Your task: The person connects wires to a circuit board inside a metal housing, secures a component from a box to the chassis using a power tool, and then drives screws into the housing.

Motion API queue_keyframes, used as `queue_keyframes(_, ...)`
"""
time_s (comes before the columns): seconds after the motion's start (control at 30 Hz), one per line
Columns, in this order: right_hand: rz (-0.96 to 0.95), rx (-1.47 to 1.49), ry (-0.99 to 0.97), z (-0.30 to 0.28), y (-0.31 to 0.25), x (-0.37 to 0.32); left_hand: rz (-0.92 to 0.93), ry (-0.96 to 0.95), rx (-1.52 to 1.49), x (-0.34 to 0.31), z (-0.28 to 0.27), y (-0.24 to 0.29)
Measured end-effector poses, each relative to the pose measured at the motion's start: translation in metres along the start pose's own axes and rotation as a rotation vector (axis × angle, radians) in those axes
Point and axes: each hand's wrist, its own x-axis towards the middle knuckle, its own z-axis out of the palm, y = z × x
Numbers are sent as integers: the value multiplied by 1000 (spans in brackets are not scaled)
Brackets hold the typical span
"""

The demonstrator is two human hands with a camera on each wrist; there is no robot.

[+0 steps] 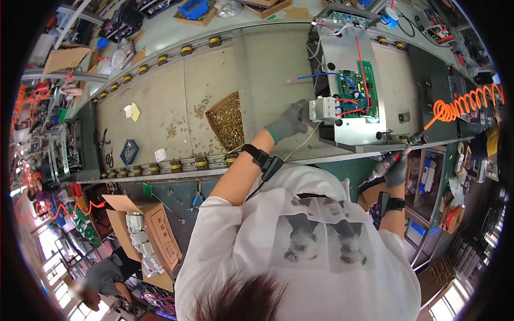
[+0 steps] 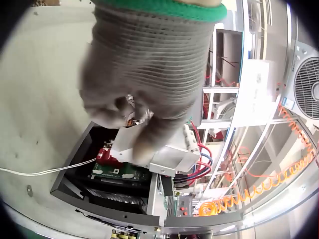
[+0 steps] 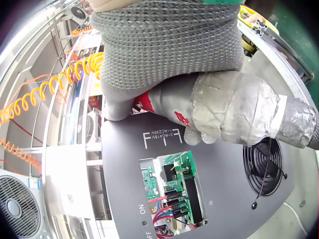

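My gloved left hand [image 1: 293, 122] is at the end panel of an opened metal chassis [image 1: 356, 45]. Its fingers grip a white circuit breaker [image 1: 324, 108] with red and blue wires; in the left wrist view, small shiny metal pieces [image 2: 132, 107] show between the curled fingers. My gloved right hand [image 1: 396, 174] holds a power screwdriver [image 3: 224, 107], its body wrapped in silvery tape, near the bench's front edge. In the right wrist view it overlaps the dark front panel [image 3: 122, 154], which has a rectangular cutout and a round fan grille [image 3: 264, 167].
A box of small brass-coloured screws [image 1: 229, 122] stands left of the chassis, with loose ones scattered nearby. An orange coiled hose [image 1: 460, 106] hangs at right. Rollers [image 1: 186, 50] line the bench edges. Below left stands an open carton [image 1: 160, 235] of white parts.
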Motion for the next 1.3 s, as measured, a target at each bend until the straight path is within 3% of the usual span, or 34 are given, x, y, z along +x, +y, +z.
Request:
queue_keyframes(0.03, 8, 1, 25, -8, 1, 4, -102, 86, 274, 0, 5, 8)
queue_keyframes(0.07, -1, -2, 56, -14, 2, 8, -95, 74, 274, 17, 14, -8)
queue_keyframes(0.13, -7, 22, 9, -21, 3, 13, 96, -31, -169, 64, 33, -52)
queue_keyframes(0.17, -14, 25, 16, -23, 3, 13, 99, -40, -165, 69, 37, -49)
queue_keyframes(0.23, -33, -2, 18, -21, 4, 12, 335, -45, 276, 66, 39, -29)
queue_keyframes(0.3, -22, 12, 16, -31, 7, 16, 348, -75, 121, 31, 21, -15)
queue_keyframes(0.37, -5, -25, -2, -37, 8, 19, 312, -91, -476, 2, 7, -10)
queue_keyframes(0.5, -62, -22, -66, -30, 11, 16, 424, 48, -531, -39, -5, 26)
queue_keyframes(0.57, -62, 0, -9, -23, 10, 13, 399, 337, 2, -39, -2, 34)
queue_keyframes(0.6, -58, 2, 10, -22, 10, 12, 400, 336, 7, -38, 3, 38)
queue_keyframes(0.67, -61, 16, 34, -17, 8, 8, 965, 451, 378, -31, 19, 53)
queue_keyframes(0.8, -49, 33, 96, -17, 10, 13, 1035, 372, 156, -9, 50, 82)
queue_keyframes(0.87, -25, -7, 42, -26, 11, 16, 963, 135, -20, 16, 58, 98)
queue_keyframes(0.93, -34, -4, 162, -21, 13, 19, 787, -133, -177, 35, 62, 119)
queue_keyframes(1.0, -61, 0, 198, -12, 9, 13, 830, -123, -110, 45, 63, 139)
queue_keyframes(1.03, -20, -34, 147, -21, 11, 19, 903, -5, -38, 42, 66, 151)
queue_keyframes(1.07, -39, -58, 162, -30, 15, 22, 793, -76, -191, 36, 64, 160)
queue_keyframes(1.1, -59, -82, 177, -27, 15, 21, 748, -87, -159, 41, 61, 160)
queue_keyframes(1.17, -87, -86, 250, -15, 12, 16, 848, 85, 361, 29, 55, 177)
queue_keyframes(1.2, -76, -116, 239, -13, 9, 14, 854, 53, 367, 21, 60, 191)
queue_keyframes(1.27, -62, -152, 253, -13, 9, 11, 602, 160, 1224, 4, 71, 212)
queue_keyframes(1.3, -68, -130, 240, -13, 8, 11, 612, 138, 1230, 8, 76, 206)
